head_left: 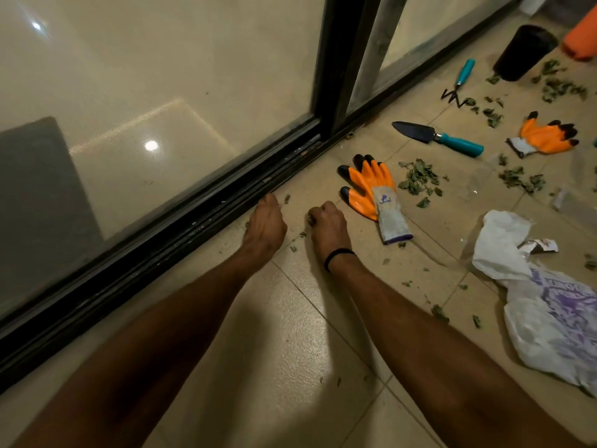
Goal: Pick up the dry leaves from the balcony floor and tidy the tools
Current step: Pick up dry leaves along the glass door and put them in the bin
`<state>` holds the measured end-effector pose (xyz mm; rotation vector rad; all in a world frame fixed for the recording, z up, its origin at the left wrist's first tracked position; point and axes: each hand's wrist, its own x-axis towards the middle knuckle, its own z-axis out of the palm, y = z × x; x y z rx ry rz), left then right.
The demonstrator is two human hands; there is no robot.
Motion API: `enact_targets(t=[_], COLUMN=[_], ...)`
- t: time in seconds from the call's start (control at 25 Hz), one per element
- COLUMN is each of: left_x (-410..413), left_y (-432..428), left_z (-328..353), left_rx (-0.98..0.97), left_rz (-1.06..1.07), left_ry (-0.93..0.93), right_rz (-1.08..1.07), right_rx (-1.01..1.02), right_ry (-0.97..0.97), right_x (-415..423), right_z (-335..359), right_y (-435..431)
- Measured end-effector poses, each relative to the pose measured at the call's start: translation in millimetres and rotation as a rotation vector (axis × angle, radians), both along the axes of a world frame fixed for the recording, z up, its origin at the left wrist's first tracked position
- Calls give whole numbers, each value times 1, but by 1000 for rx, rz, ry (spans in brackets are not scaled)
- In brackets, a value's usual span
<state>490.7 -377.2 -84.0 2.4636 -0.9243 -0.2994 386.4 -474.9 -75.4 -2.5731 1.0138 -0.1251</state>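
door track (226, 202): dark sliding rail along the tile edge; small crumbs lodge against it.
left hand (265, 221): palm down, fingertips bent to the floor right at the rail; I cannot tell whether they pinch anything.
stray crumb (287, 198): on the tile just beside the left fingertips.
right hand (326, 224): curled into a loose fist, with dark leaf bits (310, 218) showing at its fingers, so it appears to hold gathered scraps.
step in hand: likely clearing the rail edge. Sweep crumbs away from the groove before pinching, and keep the right fist closed so nothing drops.
near glove (371, 189): flat on the floor, just right of the right hand.
leaf pile (418, 181): the largest heap nearby, beyond the glove; more leaves lie scattered farther right.
tools: 2 untouched, trowel (439, 139) and hand rake (458, 80).
plastic bag (549, 318): crumpled at the right, a likely place to empty both hands.
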Motion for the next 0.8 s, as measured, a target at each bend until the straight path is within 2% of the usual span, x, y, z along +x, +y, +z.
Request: enact_targets(t=[0.16,0.36,0.44,0.56,0.68,0.8], left_x=[-1,8,7,3,2,-3], left_y=[28,22,10,-4,-10,-9], left_z=[5,11,15,21,19,14], left_rx=[-108,-116,-64,28,79,97], left_rz=[-24,22,35,-74,-197,-179], left_ry=[13,-21,-32,-79,-184,-215], right_rz=[-150,-530,-576,-498,-293,-108], right_rx=[192,599,662,566,381,270], right_ry=[-101,-306,-321,-286,-252,-195], right_x=[1,-3,-6,-16,-27,-29], right_z=[5,18,17,23,29,24], right_y=[3,0,-4,-6,-3,11])
